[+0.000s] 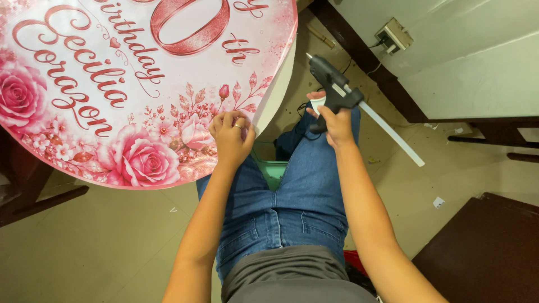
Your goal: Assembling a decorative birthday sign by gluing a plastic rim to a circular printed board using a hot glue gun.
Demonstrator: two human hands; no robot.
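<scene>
Head-camera view: a large round pink printed board with rose patterns (112, 84) is lying across the far left of the scene, its right edge being pinched by the left hand (231, 137), fingers curled together. Just right, the right hand (338, 124) is gripping a black glue gun (332, 90), white glue stick (393, 134) trailing, above blue jeans (303, 191).
</scene>
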